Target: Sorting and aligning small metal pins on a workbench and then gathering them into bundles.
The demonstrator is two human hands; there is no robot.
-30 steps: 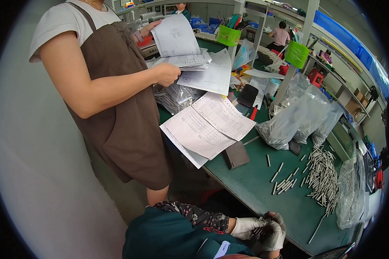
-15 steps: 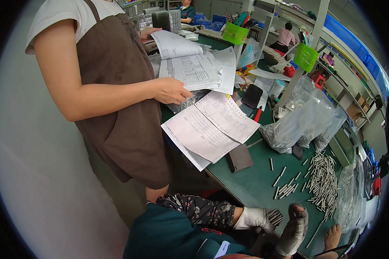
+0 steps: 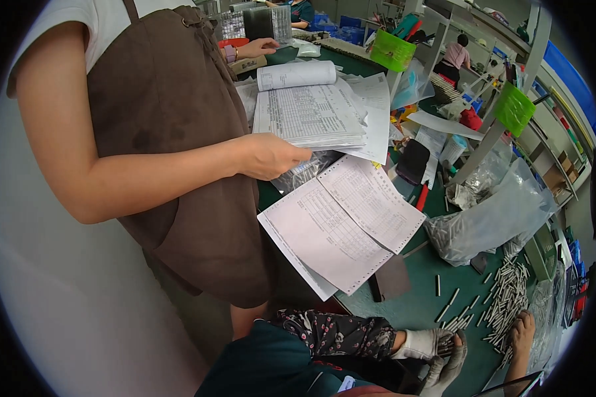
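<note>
My left hand (image 3: 428, 345), in a white glove with dark fingers below a floral sleeve, is curled at the bench's near edge. Against its fingertips is my right hand (image 3: 447, 368), in a grey-stained glove, its fingers bent toward the left. Whatever lies between the gloved fingers is hidden. Just beyond them, several short metal pins (image 3: 458, 322) lie on the green bench (image 3: 367, 307). A large heap of similar pins (image 3: 508, 298) is farther right, with another person's bare hand (image 3: 523, 331) at its edge.
On the left a person in a brown apron (image 3: 172, 86) holds a thick stack of papers (image 3: 304, 118). Printed sheets (image 3: 341, 225) overhang the bench edge, beside a dark flat block (image 3: 392, 278). Plastic bags of pins (image 3: 490, 225) and a shelf post (image 3: 473, 155) stand at the right.
My gloved hands have come together. The bare hand has moved up to the heap. The standing person's far hand has left the raised page, which now curls back. My view has shifted.
</note>
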